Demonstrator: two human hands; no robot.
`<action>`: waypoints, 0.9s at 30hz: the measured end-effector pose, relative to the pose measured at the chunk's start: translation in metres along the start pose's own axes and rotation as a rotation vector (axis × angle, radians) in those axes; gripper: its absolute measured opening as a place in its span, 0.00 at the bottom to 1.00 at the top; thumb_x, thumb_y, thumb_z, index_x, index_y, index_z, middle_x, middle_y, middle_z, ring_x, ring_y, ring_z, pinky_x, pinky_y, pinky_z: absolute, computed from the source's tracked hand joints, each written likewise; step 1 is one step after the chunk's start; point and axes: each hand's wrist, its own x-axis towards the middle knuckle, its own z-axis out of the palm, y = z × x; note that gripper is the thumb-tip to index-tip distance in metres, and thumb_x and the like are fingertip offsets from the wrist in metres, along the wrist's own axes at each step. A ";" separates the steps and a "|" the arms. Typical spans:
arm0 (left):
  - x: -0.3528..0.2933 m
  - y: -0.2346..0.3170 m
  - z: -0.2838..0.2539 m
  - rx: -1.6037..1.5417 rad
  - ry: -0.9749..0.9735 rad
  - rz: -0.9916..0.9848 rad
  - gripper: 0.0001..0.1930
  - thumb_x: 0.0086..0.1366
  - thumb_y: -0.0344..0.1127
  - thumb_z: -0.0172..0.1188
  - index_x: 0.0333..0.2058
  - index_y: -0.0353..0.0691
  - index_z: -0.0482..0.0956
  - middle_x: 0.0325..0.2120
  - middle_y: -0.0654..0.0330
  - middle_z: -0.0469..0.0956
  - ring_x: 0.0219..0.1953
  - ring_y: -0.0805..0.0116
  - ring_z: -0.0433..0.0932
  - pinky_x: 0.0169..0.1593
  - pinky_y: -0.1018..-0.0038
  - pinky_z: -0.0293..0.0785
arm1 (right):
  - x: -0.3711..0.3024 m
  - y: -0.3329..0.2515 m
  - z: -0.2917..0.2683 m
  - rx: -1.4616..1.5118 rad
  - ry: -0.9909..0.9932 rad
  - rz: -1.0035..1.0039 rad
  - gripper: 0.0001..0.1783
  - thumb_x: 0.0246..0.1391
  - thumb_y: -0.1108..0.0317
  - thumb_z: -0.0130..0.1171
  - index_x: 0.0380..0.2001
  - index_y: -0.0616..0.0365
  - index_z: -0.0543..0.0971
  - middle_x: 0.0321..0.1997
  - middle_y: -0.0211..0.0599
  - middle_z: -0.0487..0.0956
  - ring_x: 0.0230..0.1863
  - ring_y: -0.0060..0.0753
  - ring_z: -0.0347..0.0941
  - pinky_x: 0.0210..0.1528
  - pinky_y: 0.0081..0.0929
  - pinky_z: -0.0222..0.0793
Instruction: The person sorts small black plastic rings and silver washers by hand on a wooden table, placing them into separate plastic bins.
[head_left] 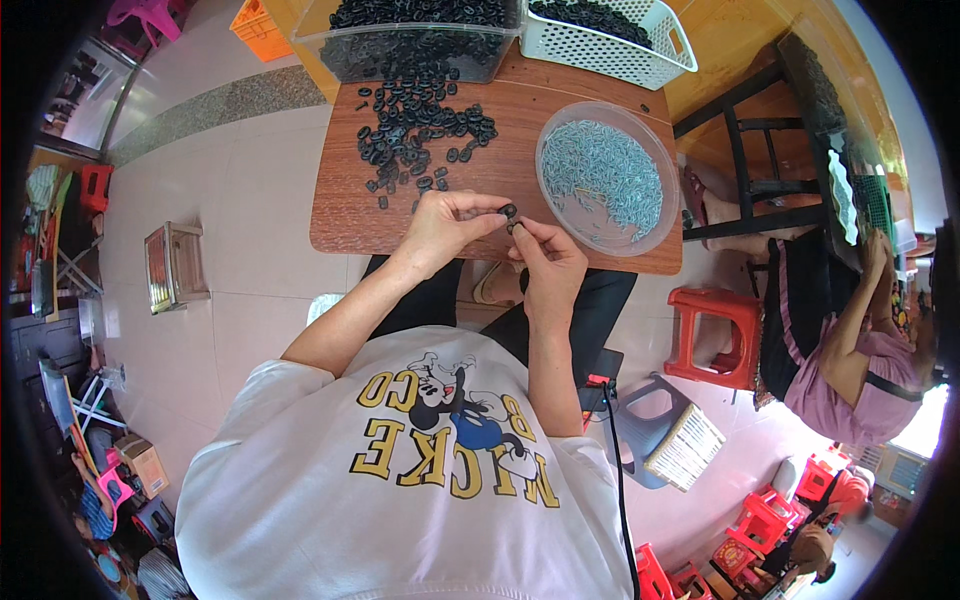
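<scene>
Over the front part of the brown wooden table, my left hand (449, 229) pinches a small black oval piece (508, 211) between thumb and fingertips. My right hand (552, 262) meets it there, thumb and finger pressed together at the piece's lower side. Whatever those right fingertips hold is too small and covered to make out. Beyond my left hand lies a loose heap of similar black oval pieces (415, 130). To the right of my hands is a round clear tub (664, 165) of small, slim, silvery-blue metal parts (610, 175) that look like screws or pins.
At the table's (335, 215) far edge stand a clear bin (420, 55) and a white slotted basket (610, 52), both holding black pieces. A red stool (712, 335) and a seated person (850, 360) are at right. A metal-framed stool (173, 265) stands at left.
</scene>
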 end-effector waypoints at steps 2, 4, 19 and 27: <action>0.000 0.001 0.000 -0.043 -0.044 -0.022 0.12 0.58 0.28 0.61 0.42 0.35 0.80 0.33 0.62 0.78 0.32 0.80 0.76 0.35 0.83 0.73 | 0.000 0.001 0.000 0.005 -0.001 0.002 0.07 0.48 0.79 0.61 0.34 0.66 0.80 0.27 0.32 0.78 0.24 0.18 0.72 0.28 0.12 0.67; -0.002 0.006 0.000 0.021 -0.062 0.002 0.12 0.58 0.28 0.61 0.42 0.35 0.80 0.33 0.62 0.78 0.32 0.79 0.76 0.35 0.83 0.73 | 0.001 0.003 0.001 0.031 -0.015 -0.004 0.09 0.48 0.79 0.61 0.36 0.66 0.79 0.28 0.32 0.78 0.23 0.18 0.72 0.27 0.12 0.67; -0.013 -0.002 0.003 -0.215 -0.071 -0.067 0.14 0.59 0.24 0.58 0.45 0.34 0.77 0.33 0.63 0.75 0.33 0.77 0.78 0.38 0.81 0.77 | -0.003 0.008 -0.001 0.116 -0.147 0.066 0.18 0.53 0.78 0.56 0.49 0.63 0.75 0.30 0.29 0.77 0.28 0.18 0.72 0.35 0.15 0.69; -0.017 -0.010 0.000 -0.272 -0.044 0.030 0.14 0.57 0.20 0.57 0.44 0.32 0.77 0.35 0.60 0.76 0.33 0.76 0.78 0.37 0.81 0.78 | -0.007 0.006 0.003 0.220 -0.192 0.083 0.17 0.52 0.80 0.56 0.47 0.66 0.75 0.32 0.34 0.79 0.30 0.22 0.75 0.35 0.17 0.71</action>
